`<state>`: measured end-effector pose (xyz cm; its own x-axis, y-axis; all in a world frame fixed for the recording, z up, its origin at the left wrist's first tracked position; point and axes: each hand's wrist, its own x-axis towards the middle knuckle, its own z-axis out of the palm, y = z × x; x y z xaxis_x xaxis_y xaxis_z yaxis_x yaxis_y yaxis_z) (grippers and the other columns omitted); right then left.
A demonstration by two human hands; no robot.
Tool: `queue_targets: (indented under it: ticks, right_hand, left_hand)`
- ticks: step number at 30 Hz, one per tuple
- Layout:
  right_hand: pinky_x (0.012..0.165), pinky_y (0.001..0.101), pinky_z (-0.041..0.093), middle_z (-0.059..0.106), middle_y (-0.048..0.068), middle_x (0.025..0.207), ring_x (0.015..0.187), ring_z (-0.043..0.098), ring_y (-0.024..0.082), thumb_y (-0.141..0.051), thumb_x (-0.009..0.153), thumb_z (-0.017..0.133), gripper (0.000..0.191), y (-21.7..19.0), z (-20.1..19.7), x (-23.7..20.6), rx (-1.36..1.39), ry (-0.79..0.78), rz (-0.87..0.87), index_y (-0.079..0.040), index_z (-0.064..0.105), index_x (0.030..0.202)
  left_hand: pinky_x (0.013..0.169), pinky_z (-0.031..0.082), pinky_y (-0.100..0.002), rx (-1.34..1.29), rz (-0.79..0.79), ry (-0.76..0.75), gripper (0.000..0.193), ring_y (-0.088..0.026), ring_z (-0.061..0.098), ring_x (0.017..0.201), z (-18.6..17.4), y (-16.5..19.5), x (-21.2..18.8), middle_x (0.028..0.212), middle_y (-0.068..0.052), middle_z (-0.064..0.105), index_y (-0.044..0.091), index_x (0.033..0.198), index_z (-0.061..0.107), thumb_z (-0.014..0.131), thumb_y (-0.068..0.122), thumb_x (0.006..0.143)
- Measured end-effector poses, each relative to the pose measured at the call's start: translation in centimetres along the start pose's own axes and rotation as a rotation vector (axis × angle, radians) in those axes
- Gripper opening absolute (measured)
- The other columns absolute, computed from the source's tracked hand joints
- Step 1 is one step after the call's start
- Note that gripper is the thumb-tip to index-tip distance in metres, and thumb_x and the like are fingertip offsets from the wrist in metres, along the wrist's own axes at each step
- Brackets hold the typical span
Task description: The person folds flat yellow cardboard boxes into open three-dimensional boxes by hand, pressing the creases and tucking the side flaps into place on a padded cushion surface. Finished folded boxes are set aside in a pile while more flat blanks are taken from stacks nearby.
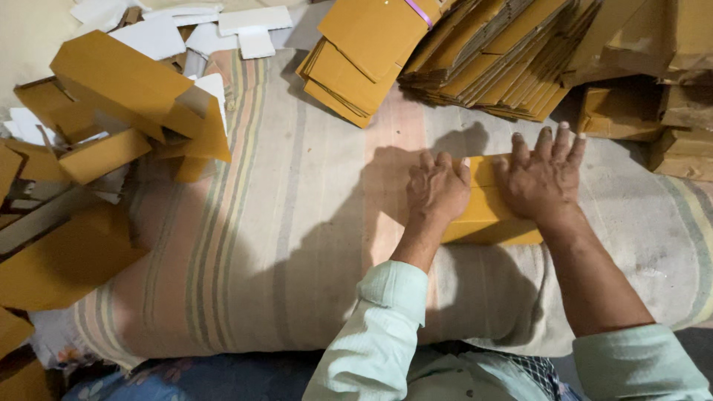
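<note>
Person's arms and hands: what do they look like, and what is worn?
Both hands, left hand and right hand, are bare: no gloves, and no rings or watch that I can make out. Pale mint-green sleeves with a fine ribbed texture are pushed up, the left sleeve and right sleeve, leaving the forearms uncovered.

Flat yellow carton (490, 212) under both hands; flattened stack (475, 52) behind; folded boxes (126, 96) left.

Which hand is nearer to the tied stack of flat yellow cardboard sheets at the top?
The right hand. It lies below the tied stack of flat yellow cardboard sheets, pressing a yellow cardboard piece; the left hand rests lower left, on the same piece.
</note>
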<state>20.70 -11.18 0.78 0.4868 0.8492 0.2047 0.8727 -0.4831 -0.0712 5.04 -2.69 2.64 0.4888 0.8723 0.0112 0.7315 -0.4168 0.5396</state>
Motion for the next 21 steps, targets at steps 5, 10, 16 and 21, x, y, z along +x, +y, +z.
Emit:
queue_targets:
  ticks: [5, 10, 16, 21]
  right_hand:
    - [0.120, 0.0652, 0.004, 0.038, 0.031, 0.155, 0.152, 0.020, 0.049, -0.057, 0.106, 0.025, 0.070, -1.6, -0.2, 0.5, -0.080, -0.050, -0.042, -0.010, 0.045, 0.153]
    - [0.123, 0.0617, 0.017, 0.055, 0.027, 0.142, 0.144, 0.040, 0.045, -0.050, 0.108, 0.030, 0.061, -4.0, -0.4, 0.0, -0.086, -0.025, -0.170, -0.005, 0.057, 0.140]
    - [0.123, 0.0602, 0.023, 0.061, 0.025, 0.134, 0.137, 0.047, 0.041, -0.049, 0.108, 0.036, 0.056, -4.9, -2.7, -0.7, -0.038, -0.068, -0.113, -0.005, 0.063, 0.131]
    - [0.117, 0.0652, 0.020, 0.053, 0.027, 0.140, 0.144, 0.036, 0.043, -0.048, 0.107, 0.031, 0.058, -4.3, -3.7, -0.7, 0.008, -0.127, 0.031, -0.008, 0.059, 0.137]
  left_hand:
    - [0.094, 0.052, -0.057, 0.022, -0.011, 0.009, 0.055, -0.047, 0.057, 0.117, -0.3, 0.1, 0.1, 0.138, -0.024, 0.052, 0.006, 0.127, 0.059, 0.044, 0.051, 0.100]
    - [0.096, 0.051, -0.058, 0.015, -0.009, 0.058, 0.051, -0.048, 0.057, 0.118, 0.1, -0.1, 0.2, 0.138, -0.021, 0.054, 0.009, 0.125, 0.062, 0.040, 0.049, 0.102]
    - [0.095, 0.052, -0.057, 0.011, -0.017, 0.019, 0.052, -0.047, 0.057, 0.118, 0.1, -0.2, 0.3, 0.137, -0.023, 0.053, 0.005, 0.127, 0.059, 0.040, 0.048, 0.103]
    - [0.093, 0.053, -0.057, 0.026, 0.000, 0.025, 0.050, -0.048, 0.058, 0.116, 0.0, -0.4, 0.2, 0.142, -0.024, 0.048, 0.004, 0.127, 0.058, 0.042, 0.046, 0.103]
